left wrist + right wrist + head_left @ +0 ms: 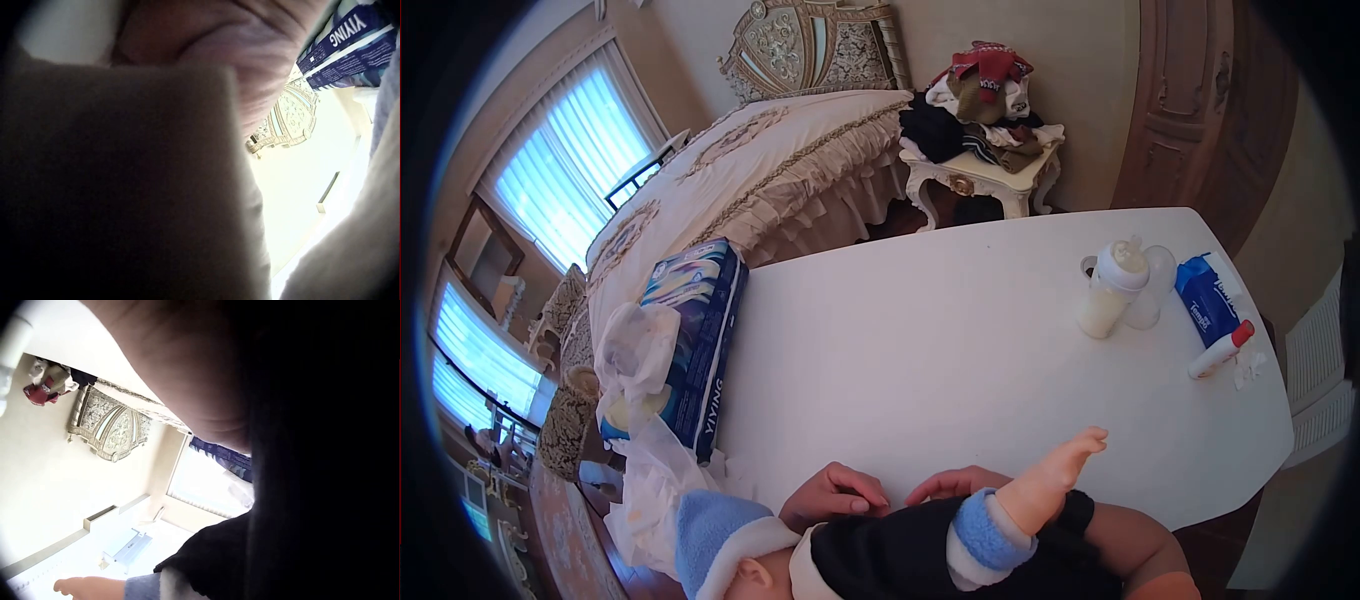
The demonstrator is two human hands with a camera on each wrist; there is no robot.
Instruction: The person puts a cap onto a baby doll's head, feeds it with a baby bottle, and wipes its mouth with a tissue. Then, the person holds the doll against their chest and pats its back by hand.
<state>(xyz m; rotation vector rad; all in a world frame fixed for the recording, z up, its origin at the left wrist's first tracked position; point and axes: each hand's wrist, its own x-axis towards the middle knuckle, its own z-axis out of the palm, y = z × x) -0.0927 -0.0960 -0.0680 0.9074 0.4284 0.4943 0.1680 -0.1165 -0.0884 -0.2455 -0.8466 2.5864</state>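
Note:
A doll (870, 555) in a black garment lies on its back across the front of the person, along the near table edge. Its blue fleece hat (718, 530) with a white brim points left, and a bare foot (1055, 480) rises from a blue-and-white cuff on the right. Just beyond the doll's body lies the left hand (832, 494), its fingers loosely bent over the table. Facing it from the right, the right hand (955, 484) has relaxed fingers partly hidden by the doll. The right forearm (1135, 545) runs beside the doll's leg. Neither hand shows anything pinched between its fingers.
On the white table (920, 340), a diaper pack (715, 345) and crumpled plastic bags (662, 490) stand at left. Toward the right are a baby bottle (1113, 285), a blue tissue pack (1208, 300) and a red-capped white bottle (1222, 350). A bed (730, 170) stands behind.

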